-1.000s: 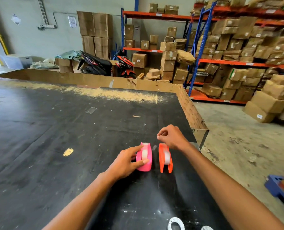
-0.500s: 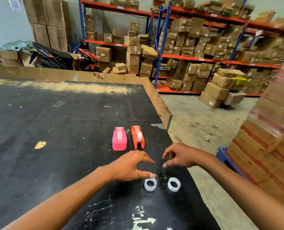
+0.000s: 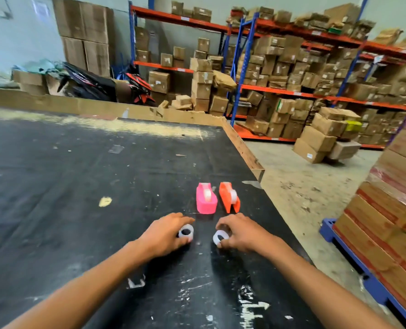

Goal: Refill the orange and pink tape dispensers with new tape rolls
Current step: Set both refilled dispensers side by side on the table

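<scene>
A pink tape dispenser (image 3: 205, 198) and an orange tape dispenser (image 3: 229, 197) stand side by side on the black table (image 3: 78, 186), each with a pale roll in it. Just in front of them, my left hand (image 3: 164, 236) grips a small white tape roll (image 3: 186, 232) between thumb and fingers. My right hand (image 3: 241, 232) grips a second white tape roll (image 3: 220, 236) the same way. Both rolls are at or just above the table top; I cannot tell whether they touch it.
The table's right edge (image 3: 247, 153) runs close beside the dispensers, with concrete floor beyond. A stack of boxes on a blue pallet (image 3: 368, 283) stands at the right. Shelving racks (image 3: 292, 91) full of cartons fill the background.
My hands left the dispensers, drew back toward me and closed on the two white rolls, which lay free half a second ago. My head has moved, shifting the view.
</scene>
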